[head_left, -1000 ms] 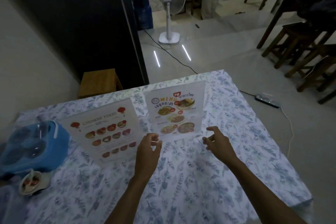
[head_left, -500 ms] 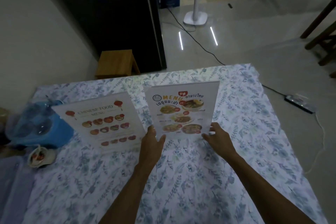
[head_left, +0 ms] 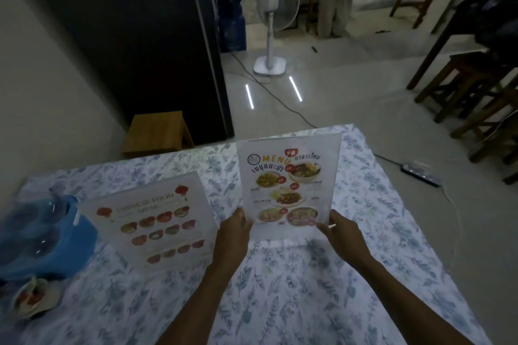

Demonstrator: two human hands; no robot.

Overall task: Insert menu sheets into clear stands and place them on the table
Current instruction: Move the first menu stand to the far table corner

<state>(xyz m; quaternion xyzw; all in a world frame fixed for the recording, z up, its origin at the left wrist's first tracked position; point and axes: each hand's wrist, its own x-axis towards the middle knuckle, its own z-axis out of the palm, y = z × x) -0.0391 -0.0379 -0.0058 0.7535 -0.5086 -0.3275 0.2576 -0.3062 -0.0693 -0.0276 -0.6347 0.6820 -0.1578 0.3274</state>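
A clear stand holding a Thai menu sheet (head_left: 288,185) stands upright near the middle of the table (head_left: 308,302), which is covered by a blue floral cloth. My left hand (head_left: 234,232) grips its lower left edge and my right hand (head_left: 340,230) grips its lower right corner. To the left, a second clear stand with a Chinese food menu (head_left: 152,218) stands on the cloth, untouched and angled slightly leftward.
A blue plastic container (head_left: 42,241) and a small wrapped dish (head_left: 32,298) sit at the table's left edge. Beyond the table are a wooden stool (head_left: 157,131), a black cabinet (head_left: 134,36), a standing fan (head_left: 273,22), floor cables, wooden stools at right and a person standing far back.
Both hands went from hovering apart in front of the Thai menu stand to gripping its lower corners. My view has tilted back up and the stand looks slightly raised.
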